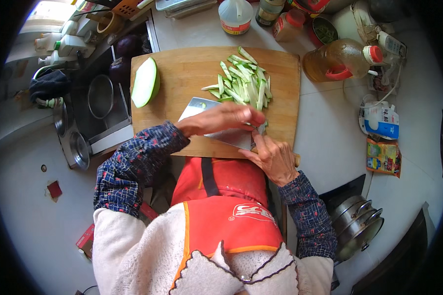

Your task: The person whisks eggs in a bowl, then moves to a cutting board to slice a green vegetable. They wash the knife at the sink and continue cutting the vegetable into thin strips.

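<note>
A wooden cutting board point(177, 70) lies before me. My right hand point(273, 155) grips the wooden handle of a cleaver point(232, 138), whose wide blade lies low over the board's near part. Across the blade reaches my left hand point(225, 118), its fingers close together near the blade's right side; whether anything is under them is hidden. Just beyond both hands is a pile of pale green vegetable strips point(247, 81) with green skin edges. A cut piece of green-skinned gourd point(145, 83) rests at the board's left edge, its pale face showing. A small green bit sticks to the blade.
Left of the board is a sink point(123, 99) with a round strainer and dark purple vegetables. Beyond it stand a clear jug point(235, 16) and a red-lidded jar point(288, 25). An oil bottle point(332, 61) lies right, above seasoning packets point(384, 156). Steel pots point(356, 221) stand lower right.
</note>
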The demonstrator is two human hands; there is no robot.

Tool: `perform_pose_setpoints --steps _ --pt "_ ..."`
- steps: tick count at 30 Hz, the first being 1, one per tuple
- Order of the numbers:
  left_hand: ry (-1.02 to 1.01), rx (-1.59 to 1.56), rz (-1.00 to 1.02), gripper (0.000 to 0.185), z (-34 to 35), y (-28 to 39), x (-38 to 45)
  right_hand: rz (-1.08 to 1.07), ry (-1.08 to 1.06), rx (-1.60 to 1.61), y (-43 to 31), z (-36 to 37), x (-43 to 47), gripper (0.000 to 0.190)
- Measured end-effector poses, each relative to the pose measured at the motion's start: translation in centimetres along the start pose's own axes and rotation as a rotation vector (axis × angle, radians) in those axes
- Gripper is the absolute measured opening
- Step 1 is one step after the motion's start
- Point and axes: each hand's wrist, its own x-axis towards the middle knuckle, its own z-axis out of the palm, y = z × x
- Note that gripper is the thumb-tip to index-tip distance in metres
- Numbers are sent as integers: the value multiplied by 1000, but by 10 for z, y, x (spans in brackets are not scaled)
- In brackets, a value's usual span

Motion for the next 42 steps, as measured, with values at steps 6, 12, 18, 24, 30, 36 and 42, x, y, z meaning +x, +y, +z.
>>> perform_pose_setpoints --steps 6,12,18,24,30,36,42 --pt "331 -11 93 53 -40 -24 -10 -16 -17 133 -4 -7 -6 51" --pt "1243 987 246 30 -109 1 -109 322 -95 701 -13 27 -22 46" --pt "1356 839 120 32 -150 -50 -141 516 -137 689 -31 46 -1 46" --pt "1339 1338 48 79 -164 -53 -135 695 22 641 -25 52 -3 42" --pt "1342 1244 -55 94 -158 -64 -129 785 45 704 -53 61 2 44" --pt "679 1215 232 89 -84 -60 -132 789 12 599 -46 76 -4 52" --pt "495 1549 381 61 -61 -82 -119 789 23 665 -61 63 9 53"
